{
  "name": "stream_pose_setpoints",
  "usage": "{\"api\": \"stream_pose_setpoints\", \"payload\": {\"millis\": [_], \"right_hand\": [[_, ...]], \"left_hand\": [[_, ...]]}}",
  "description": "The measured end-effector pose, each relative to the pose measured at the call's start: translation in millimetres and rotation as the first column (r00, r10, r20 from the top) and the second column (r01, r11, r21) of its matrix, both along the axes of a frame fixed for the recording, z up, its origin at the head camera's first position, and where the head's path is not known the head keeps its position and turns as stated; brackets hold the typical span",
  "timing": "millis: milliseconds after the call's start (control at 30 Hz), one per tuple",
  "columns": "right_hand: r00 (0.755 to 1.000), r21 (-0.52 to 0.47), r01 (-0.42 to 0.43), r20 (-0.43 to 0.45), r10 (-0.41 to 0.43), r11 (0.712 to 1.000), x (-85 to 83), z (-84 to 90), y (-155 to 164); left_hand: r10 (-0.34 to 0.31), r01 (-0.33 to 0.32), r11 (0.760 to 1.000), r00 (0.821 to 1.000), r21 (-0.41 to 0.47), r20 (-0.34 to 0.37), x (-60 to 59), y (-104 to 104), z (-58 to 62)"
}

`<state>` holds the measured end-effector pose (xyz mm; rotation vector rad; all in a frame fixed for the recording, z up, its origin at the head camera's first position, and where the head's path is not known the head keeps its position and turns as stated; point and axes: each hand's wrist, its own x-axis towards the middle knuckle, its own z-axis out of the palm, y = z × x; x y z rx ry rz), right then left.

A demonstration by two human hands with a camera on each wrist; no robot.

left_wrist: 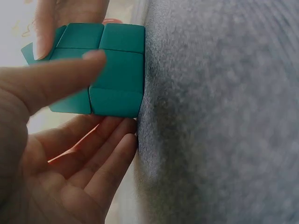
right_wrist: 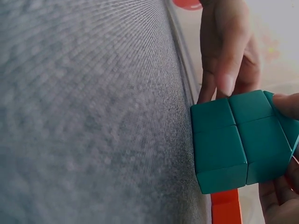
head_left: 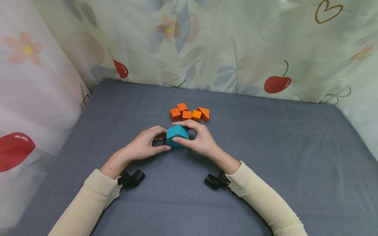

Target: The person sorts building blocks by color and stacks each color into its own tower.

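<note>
A small house-like stack of teal blocks stands on the grey cloth, with square-faced blocks below and a sloped, roof-like block on top. My right hand pinches this top block, thumb on the near side and fingers on the far side. At the left of the stack, my left hand has its thumb and fingers spread apart and loosely bent. In the left wrist view its fingertips lie close against the side of the teal blocks; whether they press cannot be told.
Just behind the stack lie several orange blocks, among them a cube and a triangular block. The grey cloth covers the table. A patterned curtain hangs along the back and left sides.
</note>
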<state>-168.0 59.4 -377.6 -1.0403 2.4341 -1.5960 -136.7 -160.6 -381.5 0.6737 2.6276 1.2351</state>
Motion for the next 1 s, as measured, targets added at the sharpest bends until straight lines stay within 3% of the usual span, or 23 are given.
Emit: {"api": "stream_pose_setpoints", "payload": {"millis": [200,400,567,700,833,1000], "right_hand": [[1.000,-0.010,0.001,0.003,-0.001,1.000,-0.5,1.2,4],[0.999,-0.133,-0.001,-0.043,-0.005,0.991,-8.1,-1.5,11],[0.992,-0.208,0.125,0.021,-0.123,0.970,-17.2,2.8,12],[0.976,-0.174,0.217,0.071,-0.208,0.960,-20.1,13.3,9],[0.970,-0.116,0.239,0.064,-0.233,0.964,-27.9,10.6,9],[0.956,0.032,0.289,0.042,-0.291,0.957,-41.6,0.5,8]], "left_hand": [[0.019,-0.017,0.999,0.998,-0.045,0.057,0.0,-8,6.8],[0.023,-0.013,0.994,0.996,-0.109,0.088,-2.1,-17,17.9],[0.047,-0.042,0.992,0.998,-0.122,0.035,-9.4,-17,21.5],[0.114,-0.113,0.987,0.993,-0.115,0.000,-17.3,-11,23.1],[0.188,-0.190,0.978,0.982,-0.089,-0.031,-26.2,-2,21.5],[0.269,-0.273,0.961,0.960,-0.045,-0.080,-35.6,8,21.6]]}}
